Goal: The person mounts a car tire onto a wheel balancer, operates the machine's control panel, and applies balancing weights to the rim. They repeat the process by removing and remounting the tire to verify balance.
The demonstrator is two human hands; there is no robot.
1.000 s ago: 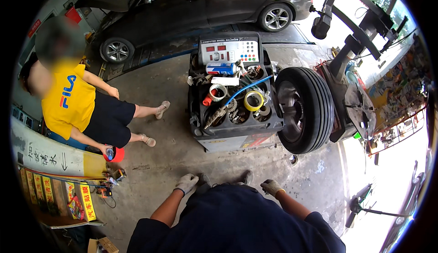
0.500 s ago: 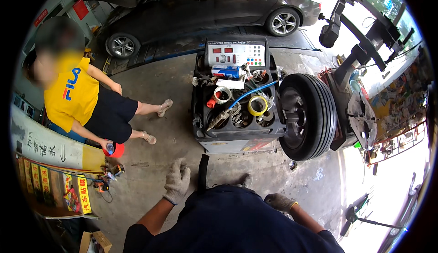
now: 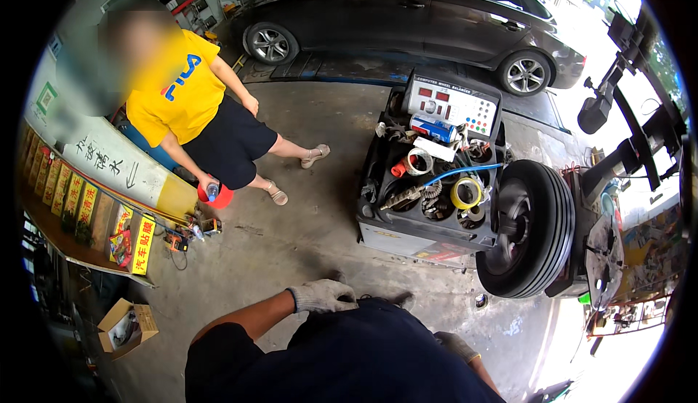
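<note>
My left hand (image 3: 323, 296), in a grey-white knit glove, is at the front of my dark shirt (image 3: 378, 345), around waist height. Its fingers are bent together toward the cloth, and whatever they grip is hidden. My right hand (image 3: 456, 346), also gloved, hangs by my right side, partly covered by the shirt, so its fingers do not show clearly. Ahead to the right stands a wheel balancer (image 3: 407, 237), with a tyre on a rim (image 3: 534, 228) mounted at its right side. Neither hand touches them.
The balancer's tray holds a blue spray can (image 3: 434, 128), a yellow tape roll (image 3: 466, 193) and an air gun with blue hose (image 3: 462, 171). A person in a yellow shirt (image 3: 178, 86) stands left, holding a bottle. Behind is a dark car (image 3: 407, 28); an open carton (image 3: 145, 321) lies lower left.
My left hand has moved from beside a black strip to my waist, and that strip no longer shows clearly. The view has turned left, so the balancer and person appear farther right.
</note>
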